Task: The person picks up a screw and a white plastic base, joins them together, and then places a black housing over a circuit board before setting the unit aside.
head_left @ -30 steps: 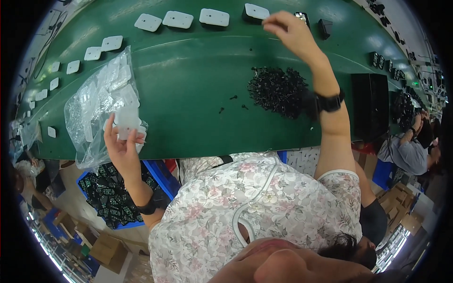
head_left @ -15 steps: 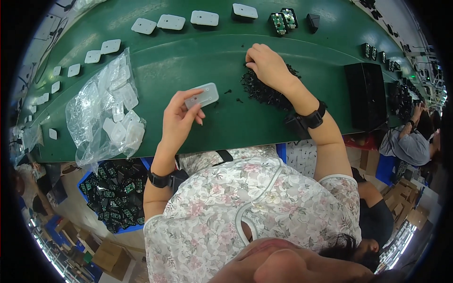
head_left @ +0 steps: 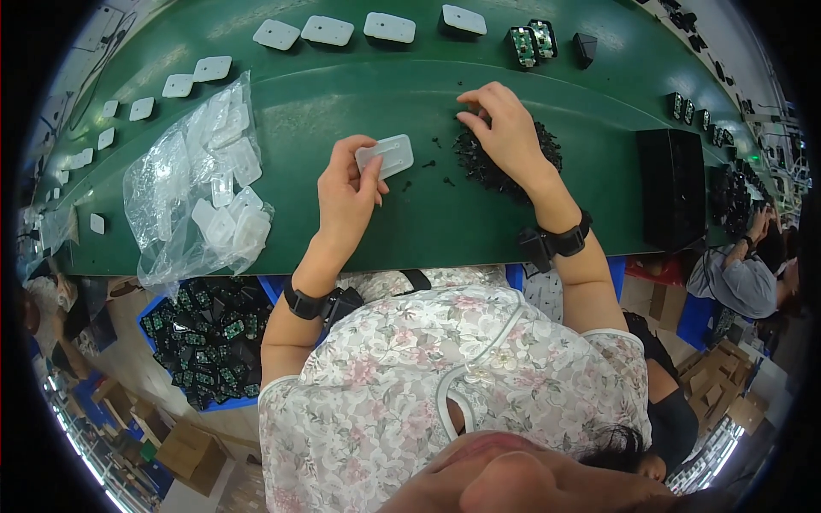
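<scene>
My left hand [head_left: 351, 178] pinches a translucent white plastic cover [head_left: 389, 156] by its near left end, thumb on top. The cover is a flat rounded rectangle with raised lines on the face toward me. To its right, my right hand [head_left: 505, 128] hovers at the left edge of a pile of small black pieces [head_left: 547, 150]. Its thumb and forefinger are parted, and no piece can be made out between them. The pieces look like small screws or plugs. Several loose black pieces [head_left: 429, 163] lie between the cover and the pile.
A clear plastic bag [head_left: 158, 201] of translucent covers lies left. White cases [head_left: 389, 28] line the far side, beside open cases with green circuit boards [head_left: 523, 47]. A black box [head_left: 669, 190] stands right. Below the table edge sits a blue bin [head_left: 154, 312] of black cases.
The view has shifted, moving the scene rightward. My right thumb and forefinger have spread, and another loose black piece lies left of the pile. The cover in my left hand has tilted.
</scene>
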Motion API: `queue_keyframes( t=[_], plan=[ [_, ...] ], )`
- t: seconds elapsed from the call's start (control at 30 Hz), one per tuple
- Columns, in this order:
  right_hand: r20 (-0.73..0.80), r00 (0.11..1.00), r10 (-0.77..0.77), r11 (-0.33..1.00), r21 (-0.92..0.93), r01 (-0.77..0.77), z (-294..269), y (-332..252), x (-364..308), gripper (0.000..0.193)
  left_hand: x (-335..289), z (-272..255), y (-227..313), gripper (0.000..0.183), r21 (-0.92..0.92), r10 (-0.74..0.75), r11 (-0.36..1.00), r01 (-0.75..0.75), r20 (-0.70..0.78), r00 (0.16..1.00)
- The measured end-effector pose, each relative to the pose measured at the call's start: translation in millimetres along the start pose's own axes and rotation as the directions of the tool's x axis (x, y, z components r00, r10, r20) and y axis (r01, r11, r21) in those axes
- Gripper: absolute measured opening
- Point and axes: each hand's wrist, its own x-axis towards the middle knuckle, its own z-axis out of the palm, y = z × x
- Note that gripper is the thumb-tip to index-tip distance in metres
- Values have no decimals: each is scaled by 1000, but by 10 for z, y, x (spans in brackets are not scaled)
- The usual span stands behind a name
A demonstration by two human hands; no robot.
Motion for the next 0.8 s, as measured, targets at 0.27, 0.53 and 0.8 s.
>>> queue_keyframes(
  t=[0.27,0.53,0.8],
  plan=[
    [109,988,-110,977,-174,128,92,-8,-2,11,-17,-51,-79,13,-34,-9,999,9,7,1000],
    [-36,996,-85,992,-102,81,73,-86,-18,11,-31,-26,-37,10,-11,25,1000,-25,-22,999],
    [222,932,285,446,831,-334,118,-665,-30,14,57,124,243,18,266,363,903,-338,-47,931]
  ],
)
